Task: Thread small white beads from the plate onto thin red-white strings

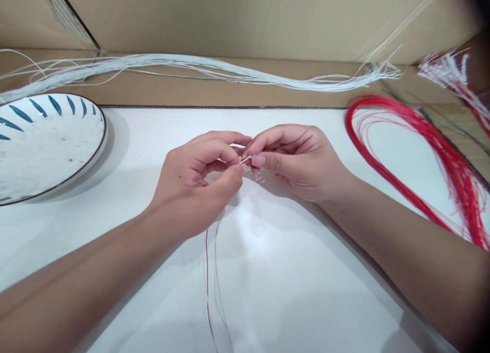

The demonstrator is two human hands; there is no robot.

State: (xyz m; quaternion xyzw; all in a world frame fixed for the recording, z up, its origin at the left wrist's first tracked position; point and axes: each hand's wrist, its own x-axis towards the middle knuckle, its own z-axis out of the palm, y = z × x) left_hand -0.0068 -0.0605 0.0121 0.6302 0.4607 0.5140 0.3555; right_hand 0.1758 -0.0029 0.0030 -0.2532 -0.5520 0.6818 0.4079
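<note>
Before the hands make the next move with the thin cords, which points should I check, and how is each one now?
1. Left hand pinches the cord end: ok.
2. Right hand meets it at the fingertips: ok.
3. Red cord and pale cord hang free under the left hand: ok.
4. Small white beads lie on the white table below the fingertips: ok.
5. Bead already on the cord: cannot tell.
6. Plate stands apart from the hands: ok.
</note>
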